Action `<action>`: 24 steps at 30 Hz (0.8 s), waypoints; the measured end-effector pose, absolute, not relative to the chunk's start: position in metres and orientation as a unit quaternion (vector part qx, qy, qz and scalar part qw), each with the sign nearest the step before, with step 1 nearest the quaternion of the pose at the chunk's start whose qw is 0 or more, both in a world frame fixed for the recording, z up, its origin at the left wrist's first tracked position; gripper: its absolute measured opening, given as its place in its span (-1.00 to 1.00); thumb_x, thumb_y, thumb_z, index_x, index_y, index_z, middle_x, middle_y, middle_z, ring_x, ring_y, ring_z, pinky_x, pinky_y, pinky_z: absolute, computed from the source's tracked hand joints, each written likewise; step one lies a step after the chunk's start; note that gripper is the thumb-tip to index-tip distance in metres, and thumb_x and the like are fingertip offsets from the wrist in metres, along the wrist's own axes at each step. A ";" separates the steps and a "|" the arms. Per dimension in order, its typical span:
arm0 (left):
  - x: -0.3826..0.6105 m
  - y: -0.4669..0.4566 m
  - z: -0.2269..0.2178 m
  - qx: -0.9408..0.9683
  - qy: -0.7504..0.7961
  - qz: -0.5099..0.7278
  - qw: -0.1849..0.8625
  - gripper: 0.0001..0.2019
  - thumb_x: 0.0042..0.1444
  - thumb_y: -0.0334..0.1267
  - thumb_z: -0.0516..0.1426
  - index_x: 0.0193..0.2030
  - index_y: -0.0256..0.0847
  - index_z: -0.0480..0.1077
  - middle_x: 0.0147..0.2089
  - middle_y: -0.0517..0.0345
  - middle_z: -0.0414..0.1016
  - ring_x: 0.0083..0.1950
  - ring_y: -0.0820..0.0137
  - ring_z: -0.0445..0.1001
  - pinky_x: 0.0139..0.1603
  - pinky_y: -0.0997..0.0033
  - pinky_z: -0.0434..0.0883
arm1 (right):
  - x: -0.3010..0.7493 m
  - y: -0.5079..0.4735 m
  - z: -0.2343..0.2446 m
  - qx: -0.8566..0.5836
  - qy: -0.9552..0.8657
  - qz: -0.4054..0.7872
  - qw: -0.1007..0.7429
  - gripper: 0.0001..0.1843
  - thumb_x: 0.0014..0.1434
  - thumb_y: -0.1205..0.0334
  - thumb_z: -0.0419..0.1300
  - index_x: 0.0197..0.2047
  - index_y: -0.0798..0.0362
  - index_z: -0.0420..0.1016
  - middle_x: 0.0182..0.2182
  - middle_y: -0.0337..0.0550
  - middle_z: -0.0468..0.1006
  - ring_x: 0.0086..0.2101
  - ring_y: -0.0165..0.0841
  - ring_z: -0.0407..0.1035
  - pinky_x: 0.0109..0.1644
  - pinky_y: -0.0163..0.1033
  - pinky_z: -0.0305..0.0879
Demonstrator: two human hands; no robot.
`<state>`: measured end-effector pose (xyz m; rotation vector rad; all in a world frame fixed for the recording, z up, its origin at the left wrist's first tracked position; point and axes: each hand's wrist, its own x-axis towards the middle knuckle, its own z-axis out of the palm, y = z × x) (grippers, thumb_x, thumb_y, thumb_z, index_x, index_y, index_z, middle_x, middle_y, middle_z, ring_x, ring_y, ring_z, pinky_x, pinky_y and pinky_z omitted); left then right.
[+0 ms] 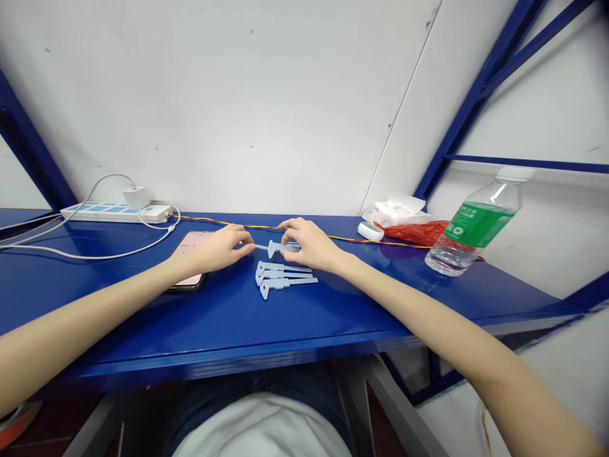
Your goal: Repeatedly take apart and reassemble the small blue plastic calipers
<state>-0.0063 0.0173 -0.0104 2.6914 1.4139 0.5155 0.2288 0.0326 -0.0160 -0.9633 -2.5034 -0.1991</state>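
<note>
A small light-blue plastic caliper (pixel 275 247) lies on the blue shelf (pixel 228 317), held at both ends. My left hand (pixel 216 249) pinches its thin bar on the left. My right hand (pixel 309 244) grips its right end with closed fingers. Just in front of both hands lie three more light-blue calipers (pixel 280 278) side by side, jaws pointing left.
A phone (pixel 189 261) with a lit screen lies under my left wrist. A white power strip (pixel 111 211) with charger and cable sits at back left. A water bottle (pixel 471 231), a red bag (pixel 419 231), tissues (pixel 394 209) and a small white device (pixel 370 231) stand at back right.
</note>
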 end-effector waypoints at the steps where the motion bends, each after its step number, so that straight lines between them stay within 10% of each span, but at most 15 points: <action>1: -0.002 0.012 -0.008 0.863 0.462 0.193 0.066 -0.64 0.18 -0.01 -0.11 -0.27 -0.19 0.39 -0.21 0.07 0.42 -0.15 0.28 0.38 -0.09 0.29 0.31 | 0.226 0.028 -0.015 -0.335 -0.905 -0.084 0.249 -0.93 0.04 0.27 0.23 -0.35 0.06 0.45 0.03 -0.02 0.44 0.04 -0.18 0.30 0.12 -0.01 0.18; 10: 0.003 0.010 -0.008 0.792 0.501 0.271 0.220 -0.66 0.03 0.08 -0.01 -0.47 -0.17 0.25 -0.47 0.23 0.30 -0.41 0.41 0.27 -0.39 0.42 0.21 | 0.223 0.022 -0.010 -0.292 -0.903 -0.166 0.269 -0.92 0.05 0.30 0.20 -0.32 0.07 0.41 0.01 0.03 0.46 0.05 -0.15 0.28 0.13 0.00 0.13; 24: -0.024 0.028 -0.008 0.822 0.546 0.159 0.012 -0.74 0.05 -0.11 -0.04 -0.37 -0.17 0.40 -0.22 0.03 0.55 -0.15 0.21 0.46 -0.21 0.32 0.31 | 0.232 0.022 -0.009 -0.322 -0.925 0.022 0.201 -0.80 0.13 0.08 0.22 -0.24 0.01 0.49 0.03 -0.04 0.42 0.08 -0.18 0.27 0.14 0.01 0.23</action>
